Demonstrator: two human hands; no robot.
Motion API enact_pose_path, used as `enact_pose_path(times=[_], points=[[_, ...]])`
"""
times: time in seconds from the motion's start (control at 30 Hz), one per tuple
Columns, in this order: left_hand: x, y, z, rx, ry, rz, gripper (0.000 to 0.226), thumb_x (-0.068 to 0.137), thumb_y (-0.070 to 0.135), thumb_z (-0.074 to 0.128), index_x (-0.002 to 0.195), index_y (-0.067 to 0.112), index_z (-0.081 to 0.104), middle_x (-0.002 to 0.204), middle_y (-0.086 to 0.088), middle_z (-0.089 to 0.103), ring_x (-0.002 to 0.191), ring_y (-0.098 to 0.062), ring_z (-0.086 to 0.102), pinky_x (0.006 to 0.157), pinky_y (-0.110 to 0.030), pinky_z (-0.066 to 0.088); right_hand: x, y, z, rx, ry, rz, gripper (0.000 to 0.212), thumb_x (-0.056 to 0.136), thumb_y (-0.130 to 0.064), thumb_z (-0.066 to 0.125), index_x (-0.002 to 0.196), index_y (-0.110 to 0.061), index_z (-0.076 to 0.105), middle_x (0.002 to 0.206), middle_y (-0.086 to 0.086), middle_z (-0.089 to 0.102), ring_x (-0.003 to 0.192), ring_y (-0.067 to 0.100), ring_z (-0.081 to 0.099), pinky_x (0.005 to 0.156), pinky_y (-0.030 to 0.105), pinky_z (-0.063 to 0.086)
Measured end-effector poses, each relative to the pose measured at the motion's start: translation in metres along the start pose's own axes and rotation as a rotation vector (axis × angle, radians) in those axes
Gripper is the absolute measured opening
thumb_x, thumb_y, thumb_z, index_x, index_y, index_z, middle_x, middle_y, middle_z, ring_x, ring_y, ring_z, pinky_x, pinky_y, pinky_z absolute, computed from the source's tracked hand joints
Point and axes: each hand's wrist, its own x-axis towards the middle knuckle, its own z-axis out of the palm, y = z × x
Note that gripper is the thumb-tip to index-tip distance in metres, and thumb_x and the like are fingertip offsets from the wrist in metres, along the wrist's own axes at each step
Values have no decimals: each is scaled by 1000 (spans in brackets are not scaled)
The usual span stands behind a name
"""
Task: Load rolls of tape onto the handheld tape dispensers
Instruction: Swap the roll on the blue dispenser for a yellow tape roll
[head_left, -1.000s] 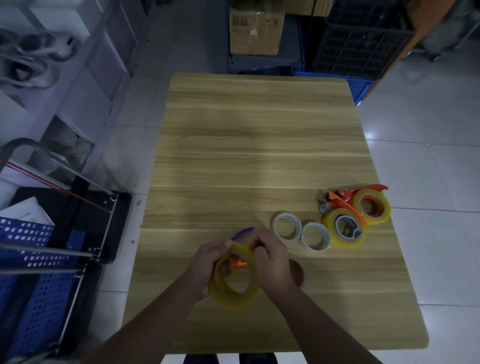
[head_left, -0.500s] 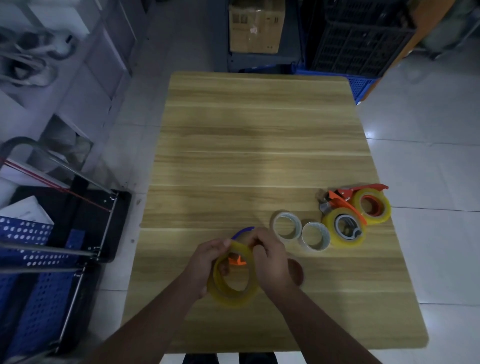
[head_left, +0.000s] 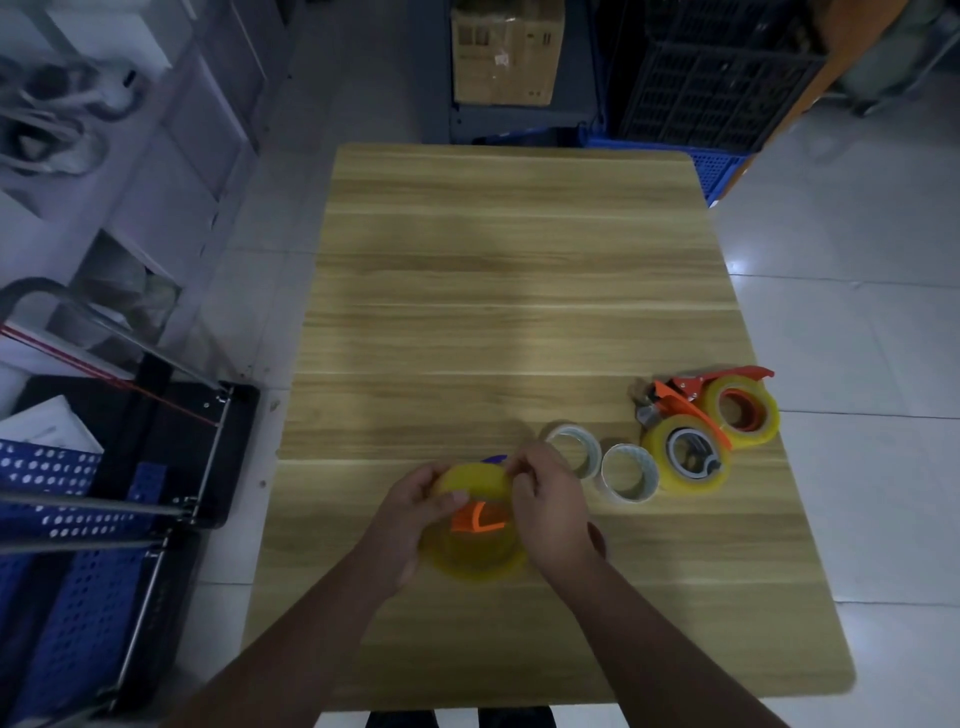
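Observation:
Both hands hold a yellow tape roll (head_left: 475, 558) above the near part of the wooden table (head_left: 514, 291). My left hand (head_left: 410, 512) grips its left side with the thumb on the rim. My right hand (head_left: 550, 506) pinches its upper right edge. An orange dispenser part (head_left: 475, 519) shows through the roll's hole, and a blue tip (head_left: 493, 459) peeks out behind it. To the right lie two empty cardboard cores (head_left: 571, 448) (head_left: 629, 473), a yellow roll on a grey dispenser (head_left: 688, 457) and a yellow roll on an orange dispenser (head_left: 737, 405).
A black trolley with blue perforated crates (head_left: 78, 519) stands left of the table. Shelving (head_left: 130, 156) runs along the left wall. A cardboard box (head_left: 506, 49) and dark crates (head_left: 717, 73) sit beyond the far edge. White tiled floor lies to the right.
The yellow roll has tilted, so its top edge now faces me more. My left thumb has moved up onto the rim. Both hands stay in the same spot.

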Motion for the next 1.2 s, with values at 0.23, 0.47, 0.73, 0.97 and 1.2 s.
enact_pose_path(times=[0.23, 0.47, 0.73, 0.97, 1.2], points=[[-11, 2, 0, 243, -389, -108, 74, 56, -3, 81, 125, 9, 57, 112, -20, 64, 101, -30, 60, 82, -41, 48, 17, -1, -6, 13, -19, 20, 25, 72, -4, 38, 68, -14, 61, 72, -1, 62, 74, 4, 54, 62, 12, 38], [-18, -13, 11, 901, -205, 150, 52, 60, 22, 84, 105, 27, 58, 92, 4, 71, 84, -9, 68, 70, -42, 57, 22, -11, -10, -163, -189, -129, 24, 68, -4, 40, 65, -26, 49, 69, -8, 53, 67, 7, 49, 58, 19, 38], [-19, -29, 21, 1239, 16, 548, 50, 56, 33, 69, 96, 23, 40, 54, 13, 48, 43, -12, 46, 37, -17, 28, 14, -17, 2, -175, -134, -144, 21, 71, -5, 40, 67, -25, 47, 71, -3, 52, 67, 14, 48, 55, 25, 37], [-16, -32, 6, 1492, -63, 706, 61, 57, 40, 62, 107, 9, 44, 58, -1, 61, 41, -21, 52, 34, -23, 40, 12, -11, -3, -106, -156, -164, 23, 64, -1, 42, 74, -19, 53, 76, -2, 54, 71, 15, 51, 60, 27, 43], [-19, -29, 11, 1571, -38, 710, 56, 51, 39, 65, 97, 14, 47, 53, 4, 53, 40, -16, 47, 42, -16, 21, -1, -18, 0, -41, 53, -87, 15, 64, -1, 42, 64, -11, 53, 64, -2, 53, 62, 10, 48, 55, 21, 39]])
